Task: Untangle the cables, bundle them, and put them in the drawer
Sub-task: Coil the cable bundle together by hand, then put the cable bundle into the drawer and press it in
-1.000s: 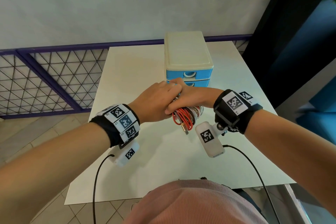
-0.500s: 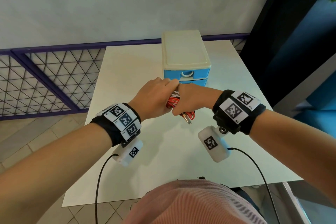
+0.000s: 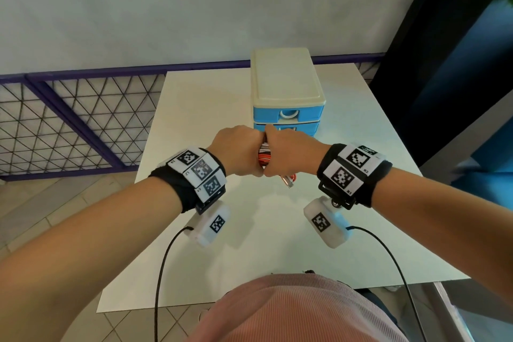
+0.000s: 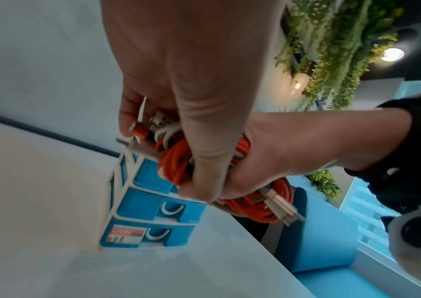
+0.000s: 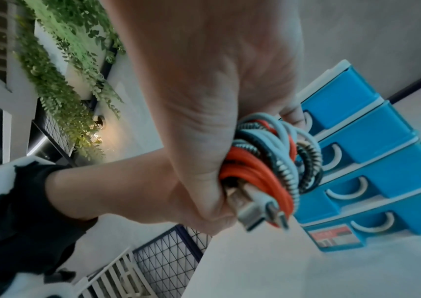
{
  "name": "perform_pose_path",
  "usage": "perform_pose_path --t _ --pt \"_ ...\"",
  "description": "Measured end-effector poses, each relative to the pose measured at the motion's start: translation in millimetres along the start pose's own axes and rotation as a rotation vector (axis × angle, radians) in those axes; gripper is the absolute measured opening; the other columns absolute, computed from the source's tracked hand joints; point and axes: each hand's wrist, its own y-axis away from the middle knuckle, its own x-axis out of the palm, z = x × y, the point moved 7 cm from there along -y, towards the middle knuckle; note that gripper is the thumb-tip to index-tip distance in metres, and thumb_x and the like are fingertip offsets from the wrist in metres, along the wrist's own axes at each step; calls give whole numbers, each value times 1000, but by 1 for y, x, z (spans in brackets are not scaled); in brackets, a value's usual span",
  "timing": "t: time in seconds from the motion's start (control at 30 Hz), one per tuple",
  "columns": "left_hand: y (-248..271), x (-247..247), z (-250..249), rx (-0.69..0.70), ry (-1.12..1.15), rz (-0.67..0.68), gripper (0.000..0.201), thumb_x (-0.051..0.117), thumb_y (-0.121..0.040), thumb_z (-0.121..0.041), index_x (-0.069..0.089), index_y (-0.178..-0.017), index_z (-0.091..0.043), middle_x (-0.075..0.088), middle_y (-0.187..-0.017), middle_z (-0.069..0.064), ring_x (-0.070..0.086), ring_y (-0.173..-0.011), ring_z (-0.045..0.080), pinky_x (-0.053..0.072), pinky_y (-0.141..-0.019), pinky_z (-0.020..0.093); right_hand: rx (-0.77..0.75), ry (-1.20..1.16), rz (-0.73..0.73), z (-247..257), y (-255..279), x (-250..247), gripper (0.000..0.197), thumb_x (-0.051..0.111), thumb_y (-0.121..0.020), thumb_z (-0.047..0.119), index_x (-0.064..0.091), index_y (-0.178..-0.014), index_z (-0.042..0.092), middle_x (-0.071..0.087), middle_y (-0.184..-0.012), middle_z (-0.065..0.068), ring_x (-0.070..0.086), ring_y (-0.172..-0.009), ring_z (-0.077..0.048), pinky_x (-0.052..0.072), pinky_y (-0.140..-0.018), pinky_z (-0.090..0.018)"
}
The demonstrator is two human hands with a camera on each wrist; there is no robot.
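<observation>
A coiled bundle of orange, white and braided cables (image 3: 264, 157) is held above the white table (image 3: 194, 119), just in front of a small blue drawer unit (image 3: 287, 91) whose drawers are all closed. My left hand (image 3: 240, 153) and right hand (image 3: 290, 154) press together around the bundle, knuckles up. In the left wrist view my left hand's fingers (image 4: 199, 141) curl round the orange loops (image 4: 176, 163). The right wrist view shows my right hand (image 5: 204, 141) gripping the coil (image 5: 268, 161). A USB plug (image 3: 288, 182) hangs out below the hands.
The drawer unit has a cream top and stands mid-table towards the far edge. A purple wire-mesh railing (image 3: 69, 125) runs along the left and behind the table. A dark pillar (image 3: 433, 64) and blue seating (image 3: 488, 175) are on the right.
Both hands have carried the bundle forward, closer to the drawer unit. They have closed tighter around it, so less of the coil shows between them.
</observation>
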Motion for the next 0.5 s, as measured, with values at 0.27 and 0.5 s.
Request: perform_pose_path --t 0.27,0.5 --pt "-6 -1 12 -154 60 41 28 67 -72 -35 54 -90 -18 57 -75 -5 54 -68 20 40 -59 28 -100 361 -380 10 19 0 96 70 -74 54 28 -148 9 49 -136 -8 46 -126 -29 35 -104 -50" --pt "-8 15 15 -91 396 434 16 67 -61 -25 65 -70 -12 62 -58 0 54 -55 16 45 -55 27 -191 582 -566 1 21 18 89 70 -80 33 22 -152 10 51 -139 -15 37 -138 -37 20 -112 -65"
